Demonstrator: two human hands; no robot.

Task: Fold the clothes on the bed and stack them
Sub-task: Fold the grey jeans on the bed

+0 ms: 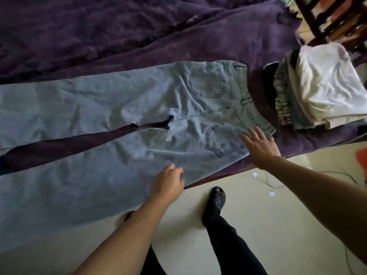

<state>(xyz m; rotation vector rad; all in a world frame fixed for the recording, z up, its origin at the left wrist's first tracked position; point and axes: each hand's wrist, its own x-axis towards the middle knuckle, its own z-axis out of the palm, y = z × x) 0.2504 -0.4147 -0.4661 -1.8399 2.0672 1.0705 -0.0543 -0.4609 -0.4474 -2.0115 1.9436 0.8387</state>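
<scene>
1. A pair of pale blue jeans (119, 108) lies spread flat on the purple-covered bed (139, 36), along its near edge, with the back pockets facing up. The outer side of the near leg hangs a little over that edge.
2. The long axis of the jeans runs along the near edge of the bed. The waistband points to the right end of the bed and both legs run off to the left, out of view. The legs lie side by side with a narrow strip of bed cover showing between them.
3. The stack of folded clothes (321, 86) sits at the right end of the bed, just beyond the waistband and apart from it.
4. The hands are well apart. The right hand (258, 145) has its fingers spread and lies flat on the near end of the waistband. The left hand (168, 183) rests at the outer edge of the near leg with its fingers curled. I cannot tell whether it pinches the cloth.
5. I judge the step in hand to be the start of the fold: the jeans are laid out and being smoothed, with no fold made yet.
6. The next move likely calls for gripping the near leg's outer seam and the waistband's near end, then carrying that half over onto the far leg so that the seams meet.
</scene>
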